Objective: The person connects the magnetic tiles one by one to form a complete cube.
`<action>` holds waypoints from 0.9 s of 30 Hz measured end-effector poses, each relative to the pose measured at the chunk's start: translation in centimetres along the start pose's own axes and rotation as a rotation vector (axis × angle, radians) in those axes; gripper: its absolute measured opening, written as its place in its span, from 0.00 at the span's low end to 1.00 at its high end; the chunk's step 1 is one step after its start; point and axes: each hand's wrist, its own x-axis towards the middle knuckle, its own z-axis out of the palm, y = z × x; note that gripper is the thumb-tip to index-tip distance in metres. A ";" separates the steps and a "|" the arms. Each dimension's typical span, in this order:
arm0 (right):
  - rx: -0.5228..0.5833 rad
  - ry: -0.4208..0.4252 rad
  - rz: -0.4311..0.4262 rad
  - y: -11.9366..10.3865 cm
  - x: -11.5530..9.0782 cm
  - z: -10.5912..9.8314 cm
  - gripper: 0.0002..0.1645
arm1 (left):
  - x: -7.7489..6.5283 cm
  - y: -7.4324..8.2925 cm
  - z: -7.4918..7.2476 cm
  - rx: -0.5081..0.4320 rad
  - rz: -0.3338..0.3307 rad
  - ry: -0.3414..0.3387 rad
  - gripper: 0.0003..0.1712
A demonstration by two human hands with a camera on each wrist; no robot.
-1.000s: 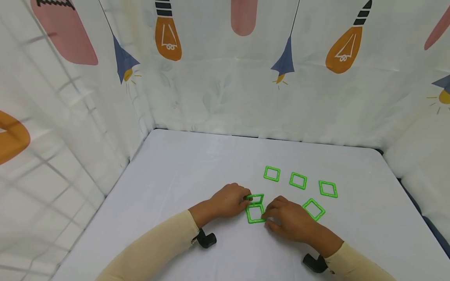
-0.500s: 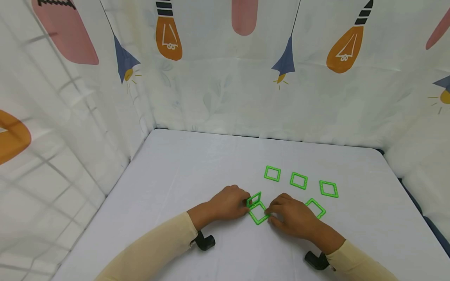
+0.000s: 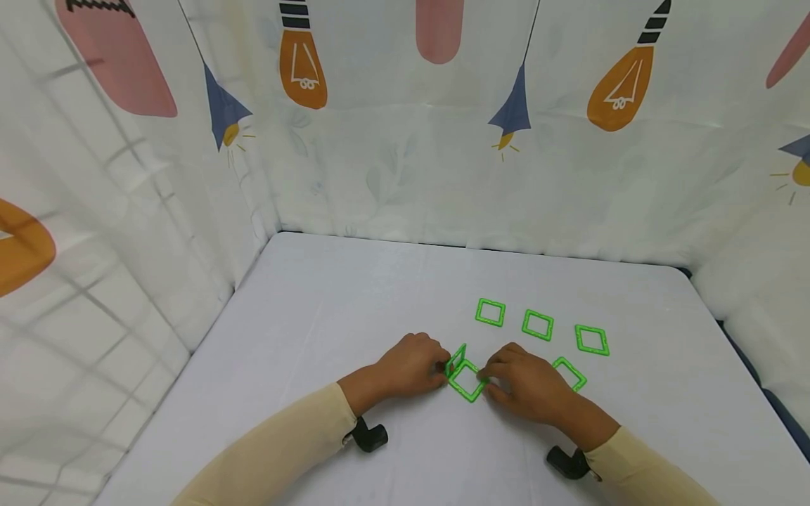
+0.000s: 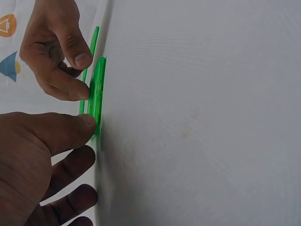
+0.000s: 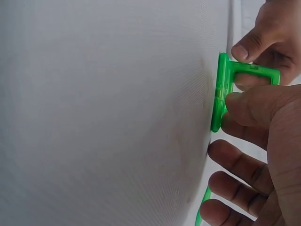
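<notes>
Between your left grip [image 3: 408,365] and right grip [image 3: 528,386]: one flat square [image 3: 460,391] and one upright square [image 3: 457,354], both green, meeting along one edge. Left pinches the upright one; right pinches the flat one at its right corner. Four loose squares [image 3: 535,336] lie on the tabletop [image 3: 316,302], so six total: three rowed beyond your right grip, one just right of it, partly hidden. Two black devices [image 3: 371,437], one at each wrist. Only the head view gets all six. Right wrist view adds your right thumb [image 5: 244,106] on the flat square, plus the upright square's open frame with left fingers [image 5: 254,80] behind it. Left wrist view has green strips [image 4: 97,92], edge-on; can't tell which is which.
</notes>
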 end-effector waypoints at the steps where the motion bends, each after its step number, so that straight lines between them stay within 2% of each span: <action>1: -0.001 0.000 0.000 0.0 0.0 0.0 0.12 | 0.0 0.0 0.0 0.004 0.002 0.003 0.05; 21: -0.019 -0.008 0.014 0.3 0.3 0.2 0.14 | 0.1 0.0 -0.1 0.053 0.034 0.027 0.07; 27: -0.034 -0.014 0.045 0.6 -0.2 0.3 0.19 | 0.2 0.0 -0.1 0.068 0.028 0.016 0.07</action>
